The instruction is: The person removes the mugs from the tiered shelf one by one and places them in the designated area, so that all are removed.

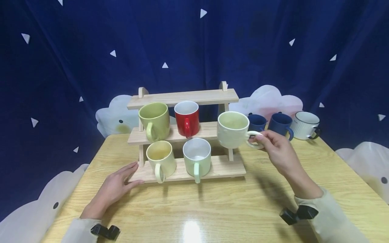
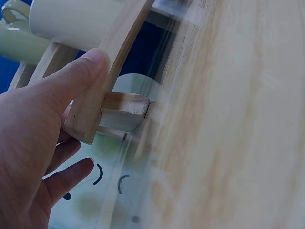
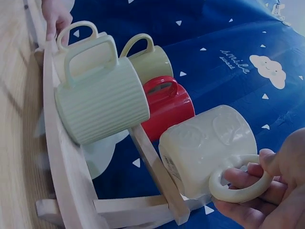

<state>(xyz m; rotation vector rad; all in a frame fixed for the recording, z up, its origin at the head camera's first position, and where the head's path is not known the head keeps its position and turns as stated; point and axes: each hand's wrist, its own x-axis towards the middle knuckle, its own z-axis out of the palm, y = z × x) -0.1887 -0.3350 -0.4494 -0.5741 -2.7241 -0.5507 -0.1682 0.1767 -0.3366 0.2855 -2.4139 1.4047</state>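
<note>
A tiered wooden rack [image 1: 223, 165] stands on the table. My left hand [image 1: 117, 185] holds the left end of its bottom shelf; in the left wrist view the thumb [image 2: 78, 76] lies on the board and fingers reach behind it. By its ring handle, my right hand [image 1: 279, 148] grips a cream mug [image 1: 232, 130] at the right end of the middle shelf. Raised patterns mark this mug's side [image 3: 205, 143]; whether its base touches the shelf I cannot tell. Left of it sit a red mug [image 1: 189, 123] and an olive-green mug [image 1: 159, 121].
The bottom shelf bears a pale yellow mug [image 1: 165, 162] and a ribbed mint mug [image 1: 199, 160], handles toward me. Behind my right hand stand two blue mugs [image 1: 276, 123] and a white mug [image 1: 305, 125] with a dark handle. A dark blue curtain [image 1: 182, 40] hangs behind the table.
</note>
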